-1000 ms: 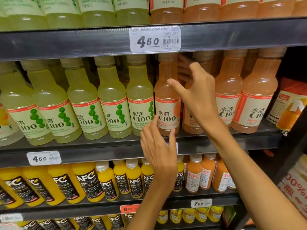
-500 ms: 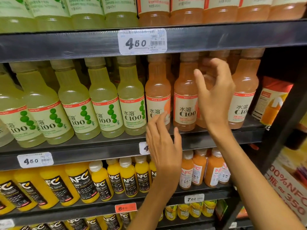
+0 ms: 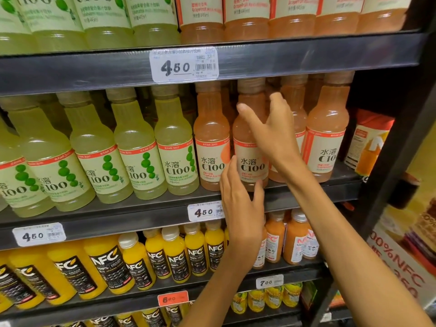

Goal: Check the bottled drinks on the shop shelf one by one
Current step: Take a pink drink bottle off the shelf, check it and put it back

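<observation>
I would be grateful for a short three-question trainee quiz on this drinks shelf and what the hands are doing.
1. True or false: the right hand reaches among the pink bottles on the middle shelf.
2. Which price shows on the tag above that row? A) 4.50 B) 7.00 C) 6.00
3. What colour are the C100 bottles left of the pink ones?

Key: 1 true; 2 A; 3 pale green. The left hand hovers open below.
</observation>
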